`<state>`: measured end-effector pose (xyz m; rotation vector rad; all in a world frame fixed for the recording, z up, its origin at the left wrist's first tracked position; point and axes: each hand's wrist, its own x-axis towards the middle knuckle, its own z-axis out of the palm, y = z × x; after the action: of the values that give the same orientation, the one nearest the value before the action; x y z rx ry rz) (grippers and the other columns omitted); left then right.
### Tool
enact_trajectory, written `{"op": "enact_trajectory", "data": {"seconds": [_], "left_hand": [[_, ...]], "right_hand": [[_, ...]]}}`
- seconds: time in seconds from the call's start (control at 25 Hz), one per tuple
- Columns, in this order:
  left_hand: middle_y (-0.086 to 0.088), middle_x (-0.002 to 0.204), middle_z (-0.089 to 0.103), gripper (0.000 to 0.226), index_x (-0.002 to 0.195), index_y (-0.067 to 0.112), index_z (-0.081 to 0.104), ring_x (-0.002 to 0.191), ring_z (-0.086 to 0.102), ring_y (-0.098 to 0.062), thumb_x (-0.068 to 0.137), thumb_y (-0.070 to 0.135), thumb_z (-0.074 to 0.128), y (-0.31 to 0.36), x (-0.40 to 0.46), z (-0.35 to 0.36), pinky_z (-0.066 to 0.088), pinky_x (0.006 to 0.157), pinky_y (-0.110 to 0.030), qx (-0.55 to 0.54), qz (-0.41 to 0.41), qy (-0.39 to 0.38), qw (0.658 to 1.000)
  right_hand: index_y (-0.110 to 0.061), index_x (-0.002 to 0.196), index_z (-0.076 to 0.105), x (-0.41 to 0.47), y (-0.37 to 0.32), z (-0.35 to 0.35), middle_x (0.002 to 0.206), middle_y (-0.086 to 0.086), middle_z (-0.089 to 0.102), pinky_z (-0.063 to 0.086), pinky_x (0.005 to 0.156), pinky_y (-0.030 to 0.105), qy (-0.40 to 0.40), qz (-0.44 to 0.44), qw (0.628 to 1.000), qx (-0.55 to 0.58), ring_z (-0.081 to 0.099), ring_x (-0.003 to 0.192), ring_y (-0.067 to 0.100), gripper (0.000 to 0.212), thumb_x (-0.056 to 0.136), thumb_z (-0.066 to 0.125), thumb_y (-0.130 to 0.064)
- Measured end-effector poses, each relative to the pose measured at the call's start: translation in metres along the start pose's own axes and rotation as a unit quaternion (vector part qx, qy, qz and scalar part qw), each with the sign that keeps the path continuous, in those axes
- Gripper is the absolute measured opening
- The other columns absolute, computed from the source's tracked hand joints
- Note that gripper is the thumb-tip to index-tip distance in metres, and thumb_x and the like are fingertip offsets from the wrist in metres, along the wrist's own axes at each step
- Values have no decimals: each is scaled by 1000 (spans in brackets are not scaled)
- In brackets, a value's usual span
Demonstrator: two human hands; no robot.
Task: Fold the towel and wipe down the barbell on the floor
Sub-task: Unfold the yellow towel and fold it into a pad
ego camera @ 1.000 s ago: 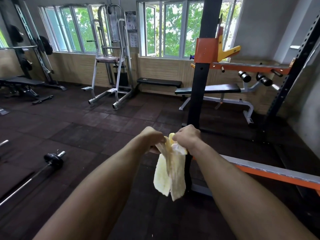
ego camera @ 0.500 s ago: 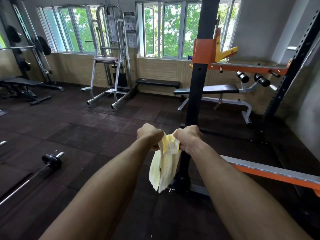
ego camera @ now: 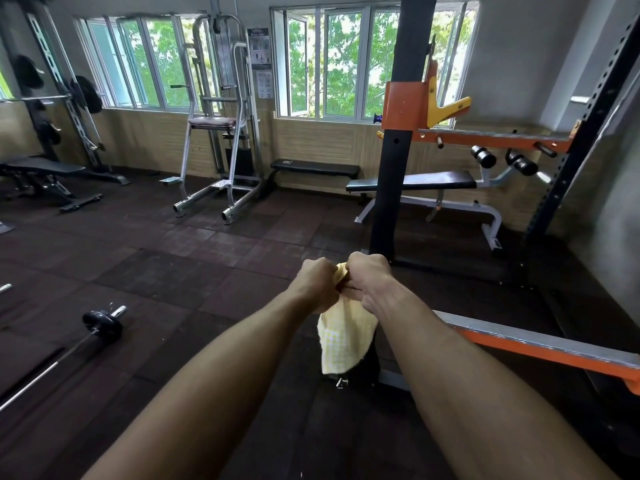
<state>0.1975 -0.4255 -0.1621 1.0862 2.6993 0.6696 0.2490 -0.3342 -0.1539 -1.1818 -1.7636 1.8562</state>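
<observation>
A yellow checked towel hangs bunched at centre frame, held out in front of the person at arm's length, above the dark floor. Its top edge is gathered between two fists; the rest droops down in loose folds, w/ the lower corner ending just above the foot of a black upright post.

The left hand is curled round the towel's top from the left side. The right hand is curled round it from the right, knuckles up. The two fists touch or nearly touch, w/ a bit of yellow cloth showing between them. Fingertips are hidden under the hands, so exactly how they pinch the cloth can't be told. Both forearms reach in from the bottom of the frame.

The barbell lies on the floor at lower left, well apart from the towel, a small black plate near its end, the shaft running off toward the bottom-left corner.

The post belongs to a black-and-orange rack; an orange and grey beam runs low at right. Behind it stands a black padded bench. Farther back, a silver dip station stands under the windows, which show green trees outside. Another bench and weight rack sit at far left, dim.
</observation>
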Motion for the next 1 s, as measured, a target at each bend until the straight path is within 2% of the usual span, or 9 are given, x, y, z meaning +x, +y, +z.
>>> {"op": "enact_trajectory", "data": {"seconds": [0.08,0.16,0.24,0.28,0.4,0.56,0.76,0.88,1.0], "left_hand": [[-9,74,64,11,68,10,59,77,63,-27,77,5,54,-4,-3,-8,41,58,-28,32,44,24,998],[-9,71,64,16,70,11,64,78,61,-29,78,4,52,-11,-2,-25,40,63,-28,53,67,31,996],[-4,67,59,19,73,16,67,81,61,-27,81,5,54,-17,-1,-40,40,66,-28,56,77,27,995],[-2,66,56,19,76,16,69,83,61,-26,83,5,55,-20,0,-43,41,68,-28,58,80,21,995],[-1,71,63,21,87,18,74,86,64,-21,84,7,57,-26,-4,-45,47,72,-29,71,78,-2,994],[-1,77,67,20,87,18,73,88,63,-20,85,7,57,-35,-8,-44,49,74,-29,68,76,2,995],[-3,83,70,18,86,17,73,88,63,-19,85,10,57,-54,-7,-42,51,73,-30,63,34,24,997],[-3,80,70,27,83,17,74,83,62,-17,80,2,52,-55,-9,-45,50,70,-28,47,26,37,998],[3,64,59,31,60,21,63,73,59,-20,80,1,52,-60,-12,-44,45,61,-28,66,19,24,997]], "right_hand": [[-9,86,69,3,5,-14,87,11,69,61,70,40,33,-98,983,-152,68,75,25,24,74,52,-19],[-20,97,64,10,14,-35,100,4,58,53,79,39,20,-231,915,-330,58,90,23,21,77,59,-23],[-33,114,57,15,25,-49,116,1,54,49,90,43,-55,-292,845,-444,53,107,23,37,78,66,-30],[-37,119,53,15,28,-51,121,-2,54,48,93,45,-83,-296,829,-467,52,112,22,45,77,70,-33],[-37,123,52,15,33,-42,117,-9,59,49,92,42,-121,-299,847,-424,57,108,17,53,75,75,-32],[-26,82,64,10,34,-31,88,-5,63,52,76,35,-158,-309,835,-427,61,88,17,15,76,78,-30],[-24,74,61,-5,29,-29,78,-5,61,46,62,25,-231,-265,857,-376,59,73,12,18,80,77,-28],[-20,82,66,-3,26,-28,85,-2,64,46,86,41,-254,-205,794,-512,62,92,22,13,84,70,-31],[-20,81,60,1,29,-33,95,1,60,26,102,61,-159,-224,699,-660,55,102,27,4,84,57,-18]]}}
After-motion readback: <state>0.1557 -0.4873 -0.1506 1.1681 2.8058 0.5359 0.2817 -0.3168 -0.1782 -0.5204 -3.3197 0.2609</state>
